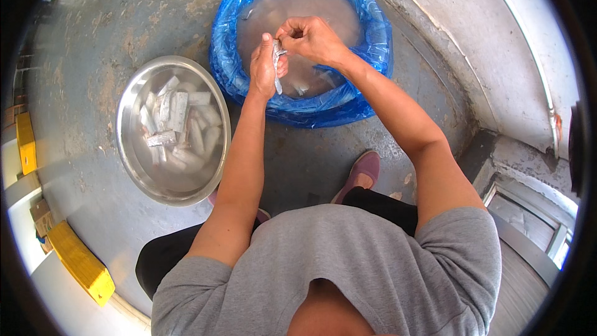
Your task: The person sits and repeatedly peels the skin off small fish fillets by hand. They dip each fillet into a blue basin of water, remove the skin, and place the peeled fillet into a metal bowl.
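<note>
My left hand (267, 67) grips a silvery piece of fish (278, 66) above the tub, thumb pointing up. At the upper end of that piece, my right hand (311, 38) has its thumb and fingers pinched together; the fingertips partly cover what they grip. Beneath both hands is a round tub lined with blue plastic film (378, 51), full of cloudy brownish water (298, 4). A few pale scraps (301, 87) show at the water's surface. Left of the tub, a stainless steel basin (127, 149) holds many cut silvery fish pieces (178, 112) in murky water.
The worn grey floor (84, 102) has peeling patches. A white wall (489, 32) with a pipe (527, 46) curves along the right. Yellow blocks (81, 261) and a cardboard box (42, 218) lie at the left edge. My pink shoe (364, 168) is just below the tub.
</note>
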Demonstrator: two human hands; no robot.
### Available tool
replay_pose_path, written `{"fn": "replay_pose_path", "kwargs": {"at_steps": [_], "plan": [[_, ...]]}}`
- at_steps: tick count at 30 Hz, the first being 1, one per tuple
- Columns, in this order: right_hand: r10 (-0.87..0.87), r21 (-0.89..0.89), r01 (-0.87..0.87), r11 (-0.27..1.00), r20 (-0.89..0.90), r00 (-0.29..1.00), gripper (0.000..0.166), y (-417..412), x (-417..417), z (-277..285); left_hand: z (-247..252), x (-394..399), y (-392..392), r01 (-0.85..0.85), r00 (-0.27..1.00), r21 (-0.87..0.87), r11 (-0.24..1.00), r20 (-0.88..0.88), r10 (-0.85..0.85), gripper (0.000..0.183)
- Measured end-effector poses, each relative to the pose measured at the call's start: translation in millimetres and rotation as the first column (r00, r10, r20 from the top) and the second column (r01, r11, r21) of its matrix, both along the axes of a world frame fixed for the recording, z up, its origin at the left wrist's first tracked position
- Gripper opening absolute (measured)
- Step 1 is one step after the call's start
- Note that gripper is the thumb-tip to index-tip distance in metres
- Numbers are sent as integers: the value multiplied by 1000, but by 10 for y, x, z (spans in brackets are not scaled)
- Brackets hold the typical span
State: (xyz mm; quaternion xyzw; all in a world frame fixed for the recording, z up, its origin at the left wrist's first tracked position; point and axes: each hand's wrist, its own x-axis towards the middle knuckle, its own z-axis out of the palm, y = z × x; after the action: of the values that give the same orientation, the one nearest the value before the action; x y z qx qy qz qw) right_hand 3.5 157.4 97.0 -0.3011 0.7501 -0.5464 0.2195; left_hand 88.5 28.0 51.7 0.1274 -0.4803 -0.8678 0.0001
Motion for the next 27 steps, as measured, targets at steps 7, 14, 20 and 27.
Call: {"fn": "replay_pose_path", "kwargs": {"at_steps": [7,14,20,27], "plan": [[-62,-92,137,986,563,824,28,-15,107,-1,-42,-66,9,-222,974,-342,913,-27,227,49],[32,-159,68,985,556,831,18,1,159,-123,18,-76,69,-371,914,-806,461,-229,335,45],[-75,-81,62,995,-157,985,10,-25,337,-87,-85,-109,63,-471,864,-636,611,-192,466,50],[-120,-155,90,984,-195,973,13,-28,394,70,-42,-118,64,-531,838,-498,685,-189,512,53]]}}
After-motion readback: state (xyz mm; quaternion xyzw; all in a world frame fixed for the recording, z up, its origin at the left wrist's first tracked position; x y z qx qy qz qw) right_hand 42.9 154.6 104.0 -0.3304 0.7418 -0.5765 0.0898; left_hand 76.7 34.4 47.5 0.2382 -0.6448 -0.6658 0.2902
